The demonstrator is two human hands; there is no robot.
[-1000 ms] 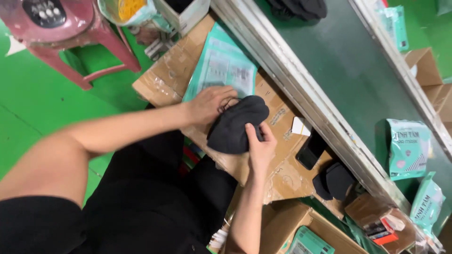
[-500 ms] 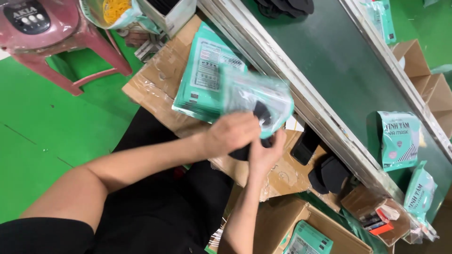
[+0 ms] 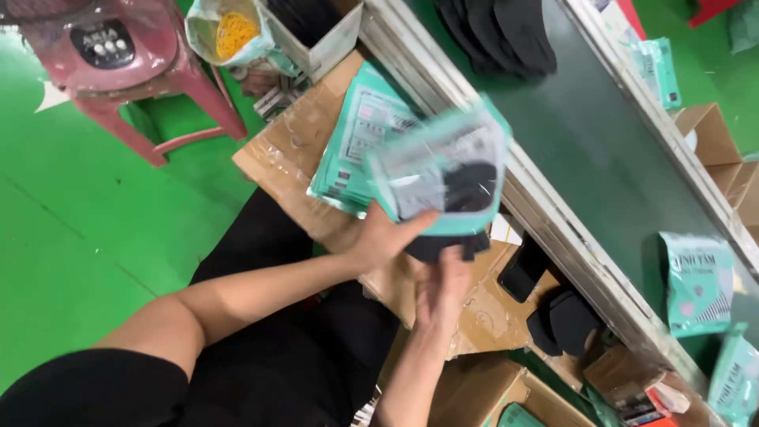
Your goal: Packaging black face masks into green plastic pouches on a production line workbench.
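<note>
Pouch: a flat teal-and-clear plastic packaging pouch [image 3: 443,178], held tilted above the cardboard-covered worktop [image 3: 285,158], motion-blurred; thin glossy film, judged very light, limp and slippery.
Contents: a dark, soft fabric item [image 3: 466,190], seen through the clear window, its lower end sticking out of the pouch mouth at the bottom; likely pliable and not fragile.
Left hand: the left hand [image 3: 387,237] closes its grip on the lower left corner of the pouch, thumb on the front.
Right hand: the right hand [image 3: 443,289] sits under the pouch mouth, fingers at the protruding fabric; whether its grip is clenched cannot be told.
Hold advice: the sealed edges and corners look the stiffest places to pinch; the middle would buckle.
Stack: more teal flat pouches [image 3: 356,134] lie on the worktop just behind.
Belt: a dark green conveyor belt [image 3: 601,158] with a metal rail carries a pile of black fabric pieces [image 3: 498,32] and a filled teal pouch [image 3: 696,281].
Floor: a pink plastic stool [image 3: 118,71] stands on green floor.
</note>
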